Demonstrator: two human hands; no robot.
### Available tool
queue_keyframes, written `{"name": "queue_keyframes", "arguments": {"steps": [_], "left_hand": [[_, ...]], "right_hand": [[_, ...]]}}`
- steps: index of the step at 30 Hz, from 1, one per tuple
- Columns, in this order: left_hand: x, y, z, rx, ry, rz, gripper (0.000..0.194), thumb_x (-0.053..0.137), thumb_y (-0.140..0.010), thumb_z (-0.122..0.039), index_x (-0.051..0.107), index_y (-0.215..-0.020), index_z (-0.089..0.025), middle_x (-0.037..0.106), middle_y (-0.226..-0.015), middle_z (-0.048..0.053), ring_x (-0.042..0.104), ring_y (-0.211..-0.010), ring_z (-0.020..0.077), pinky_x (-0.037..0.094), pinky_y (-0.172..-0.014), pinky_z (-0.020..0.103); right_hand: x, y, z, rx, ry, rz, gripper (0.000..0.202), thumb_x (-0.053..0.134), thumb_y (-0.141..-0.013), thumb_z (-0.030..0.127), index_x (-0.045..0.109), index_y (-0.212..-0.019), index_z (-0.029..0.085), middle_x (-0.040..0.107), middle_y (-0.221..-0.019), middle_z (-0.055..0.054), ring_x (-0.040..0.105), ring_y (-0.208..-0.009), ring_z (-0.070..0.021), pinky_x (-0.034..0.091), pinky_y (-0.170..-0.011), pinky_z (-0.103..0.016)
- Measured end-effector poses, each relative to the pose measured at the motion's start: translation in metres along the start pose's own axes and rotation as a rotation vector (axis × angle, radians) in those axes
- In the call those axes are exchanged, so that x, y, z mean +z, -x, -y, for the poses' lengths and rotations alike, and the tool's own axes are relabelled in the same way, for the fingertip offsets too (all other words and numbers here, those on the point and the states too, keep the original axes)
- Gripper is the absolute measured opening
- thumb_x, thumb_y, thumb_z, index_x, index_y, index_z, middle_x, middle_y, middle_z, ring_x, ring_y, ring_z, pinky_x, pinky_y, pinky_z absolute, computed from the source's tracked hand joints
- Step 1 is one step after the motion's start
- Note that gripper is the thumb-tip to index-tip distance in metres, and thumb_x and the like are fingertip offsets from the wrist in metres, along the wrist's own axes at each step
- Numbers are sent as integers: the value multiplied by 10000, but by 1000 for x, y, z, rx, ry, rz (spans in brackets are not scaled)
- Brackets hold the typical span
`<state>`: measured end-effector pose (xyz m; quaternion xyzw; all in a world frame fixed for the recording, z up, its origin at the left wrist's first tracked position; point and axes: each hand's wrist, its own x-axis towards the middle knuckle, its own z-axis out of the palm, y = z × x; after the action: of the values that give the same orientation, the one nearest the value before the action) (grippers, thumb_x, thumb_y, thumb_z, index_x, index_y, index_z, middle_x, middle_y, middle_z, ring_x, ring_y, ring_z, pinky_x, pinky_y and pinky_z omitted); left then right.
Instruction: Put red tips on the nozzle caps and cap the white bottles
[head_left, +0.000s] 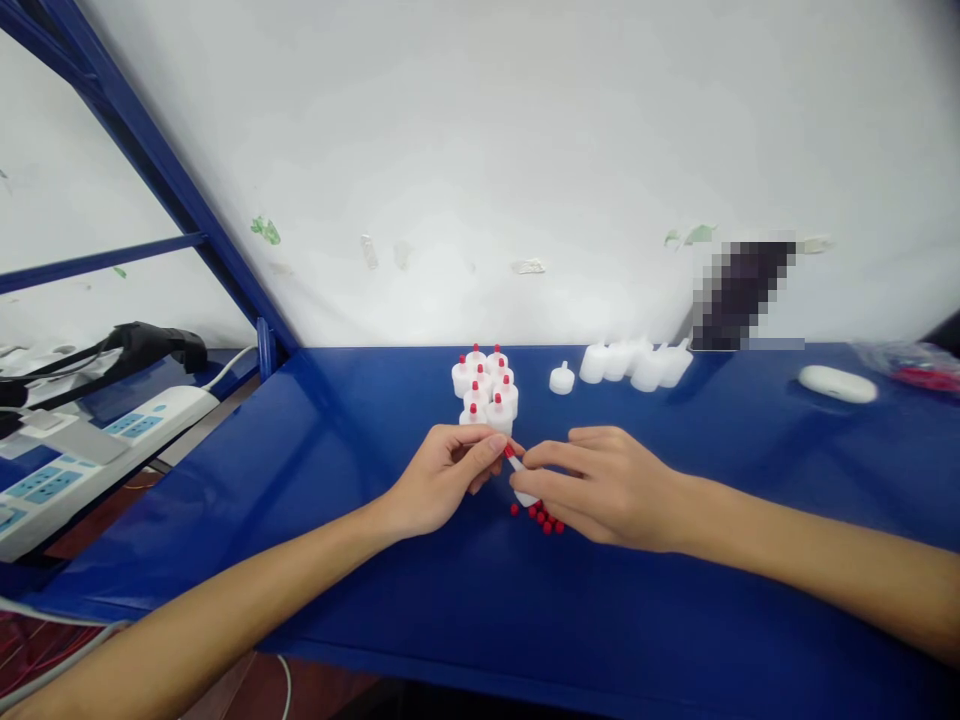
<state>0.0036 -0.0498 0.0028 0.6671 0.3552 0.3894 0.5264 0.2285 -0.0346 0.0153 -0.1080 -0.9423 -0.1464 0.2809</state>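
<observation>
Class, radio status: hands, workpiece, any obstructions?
Left hand pinching red cap; right hand gripping white nozzle piece. Cap at nozzle tip. Loose red caps close by; nothing visibly blocking.

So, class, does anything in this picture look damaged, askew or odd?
The wall looks damaged: ragged green patches and pale patches mark it, perhaps peeling paint or leftover tape. Also, loose red caps lie scattered beside the right hand, in no neat order.

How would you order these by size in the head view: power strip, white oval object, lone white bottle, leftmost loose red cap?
Power strip
White oval object
Lone white bottle
Leftmost loose red cap
</observation>
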Motion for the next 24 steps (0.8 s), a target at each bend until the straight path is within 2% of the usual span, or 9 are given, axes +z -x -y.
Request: {"name": "queue_keyframes", "arguments": {"steps": [3,6,11,15,21,24], "left_hand": [[0,0,-2,-9,-53,7,382,525,-985,-439,718,-930,-113,498,-615,-32,398,-525,56,316,-498,187],[1,2,-5,13,-140,4,395,519,-989,-424,689,-830,-105,511,-619,-27,421,-545,58,336,-520,183],[2,5,-4,41,-158,46,412,501,-998,-431,657,-798,-106,505,-605,-28,450,-544,63,350,-530,183],[2,7,-3,45,-141,166,416,496,-1001,-437,675,-822,-108,504,-560,-32,455,-506,61,351,-530,190],[3,7,-6,36,-138,198,433,536,-968,-491,676,-837,-102,517,-606,-19,465,-536,72,355,-534,203],[5,8,-8,64,-170,220,443,613,-902,-541,667,-847,-105,526,-664,-13,437,-564,74,345,-528,204]], "right_hand": [[0,1,-1,10,-19,-12,196,466,-973,148,643,-1054,165,728,-918,-28,543,-585,-97,372,-540,-269],[0,1,-2,28,-23,-37,211,478,-957,166,623,-1110,149,727,-898,-31,564,-592,-111,395,-550,-276],[-2,-3,-1,110,7,5,439,540,-847,235,558,-1264,98,704,-989,-74,575,-610,-144,429,-556,-298],[-2,-3,0,62,-25,-34,356,541,-803,220,606,-1133,104,694,-960,-79,593,-650,-158,440,-574,-304],[-1,-5,1,51,-45,-124,264,546,-744,222,623,-984,142,689,-866,-45,563,-606,-143,396,-551,-294],[-1,-6,1,55,-61,-160,238,543,-701,240,615,-909,150,672,-808,-38,532,-571,-138,366,-534,-294]]}}
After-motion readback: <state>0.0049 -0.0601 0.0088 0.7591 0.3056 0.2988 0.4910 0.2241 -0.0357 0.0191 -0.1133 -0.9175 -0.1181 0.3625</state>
